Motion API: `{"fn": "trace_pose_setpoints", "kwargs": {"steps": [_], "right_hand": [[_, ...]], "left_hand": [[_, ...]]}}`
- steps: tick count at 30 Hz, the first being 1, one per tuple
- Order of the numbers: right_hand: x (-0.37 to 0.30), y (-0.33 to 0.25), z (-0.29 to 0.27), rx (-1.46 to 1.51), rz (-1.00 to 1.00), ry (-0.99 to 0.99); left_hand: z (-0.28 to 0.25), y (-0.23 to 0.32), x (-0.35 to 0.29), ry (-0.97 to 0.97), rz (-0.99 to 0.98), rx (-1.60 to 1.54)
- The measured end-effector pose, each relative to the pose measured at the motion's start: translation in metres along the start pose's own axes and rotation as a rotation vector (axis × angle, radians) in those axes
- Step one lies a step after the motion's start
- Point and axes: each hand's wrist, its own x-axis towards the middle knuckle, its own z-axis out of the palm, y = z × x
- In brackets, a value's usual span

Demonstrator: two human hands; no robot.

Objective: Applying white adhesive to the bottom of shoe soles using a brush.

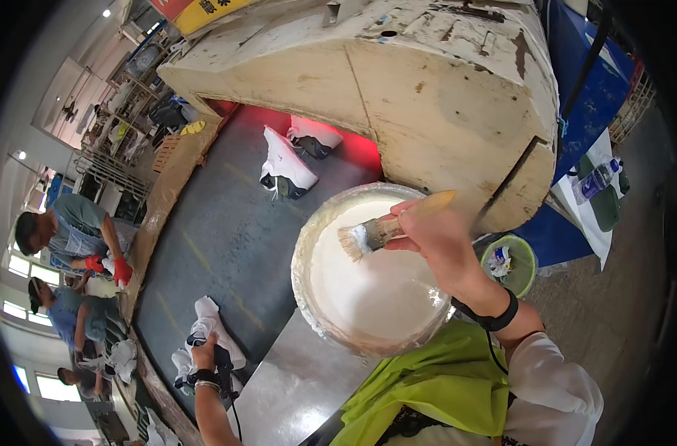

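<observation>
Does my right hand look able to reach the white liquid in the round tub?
Probably yes: your right hand holds a wooden-handled bristle brush above the open round tub, and nothing visible blocks the way down to the white liquid.

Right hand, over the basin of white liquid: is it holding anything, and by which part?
Yes: the right hand holds a brush between thumb and fingers, by the handle's lower end, just behind the bristle head.

To your left, you have bright windows (pixel 45 273), a pale ceiling (pixel 62 49) with small glowing lights (pixel 107 13), and cluttered metal racks (pixel 115 166); to your right, a dull grey-brown floor (pixel 621 290) lies near a blue panel (pixel 597 104).
</observation>
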Motion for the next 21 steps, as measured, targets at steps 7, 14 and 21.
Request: {"fn": "trace_pose_setpoints", "kwargs": {"steps": [7,14,21], "right_hand": [[-0.035,-0.012,-0.026,-0.003,0.062,-0.042],[-0.077,-0.029,-0.023,-0.043,0.012,-0.097],[-0.061,0.034,-0.023,-0.347,0.084,-0.177]], "left_hand": [[-0.052,-0.028,-0.141,-0.530,-0.160,-0.840],[0.009,-0.124,-0.303,-0.524,-0.235,-0.887],[0.032,-0.130,-0.311,-0.352,0.068,-0.521]]}}
